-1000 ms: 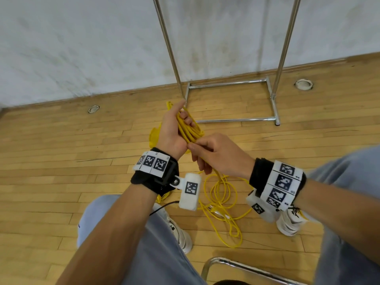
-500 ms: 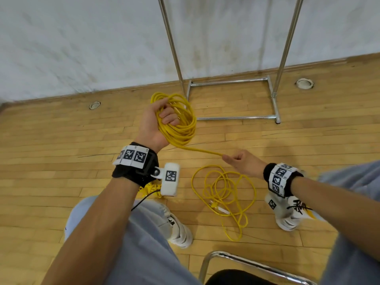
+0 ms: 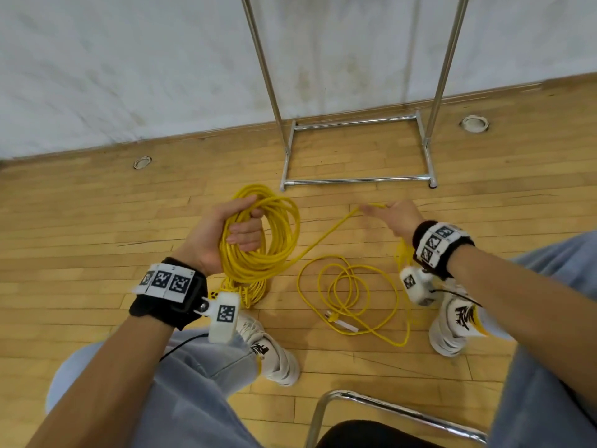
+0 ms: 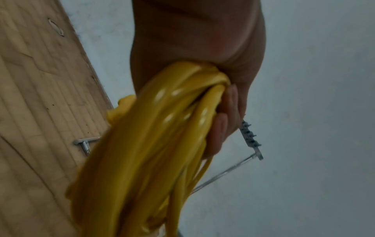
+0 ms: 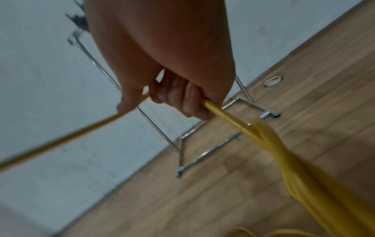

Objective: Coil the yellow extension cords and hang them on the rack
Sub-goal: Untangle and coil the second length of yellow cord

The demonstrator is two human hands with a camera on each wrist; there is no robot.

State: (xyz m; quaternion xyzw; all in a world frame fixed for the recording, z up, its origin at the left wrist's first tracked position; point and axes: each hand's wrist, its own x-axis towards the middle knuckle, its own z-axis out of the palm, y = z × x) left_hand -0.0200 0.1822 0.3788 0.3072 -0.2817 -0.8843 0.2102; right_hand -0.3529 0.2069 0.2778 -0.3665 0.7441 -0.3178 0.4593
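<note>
Left hand point(image 3: 223, 234): fingers wrapped round the cord coil point(image 3: 258, 240), unchanged. Right hand point(image 3: 394, 216): closed on the feed strand point(image 3: 326, 236), now drawn further right than 0.5 s ago, paying out 1 more loop. Loose cord point(image 3: 349, 295) and plug point(image 3: 336, 318) on the floor point(image 3: 80, 240); rack point(image 3: 355, 150) beyond, nothing hung yet.

The wooden floor point(image 3: 97, 227) carries loose loops of yellow cord point(image 3: 349, 295) at near centre, the rack's point(image 3: 355, 150) chrome base farther off, and two white sneakers point(image 3: 274, 357).
</note>
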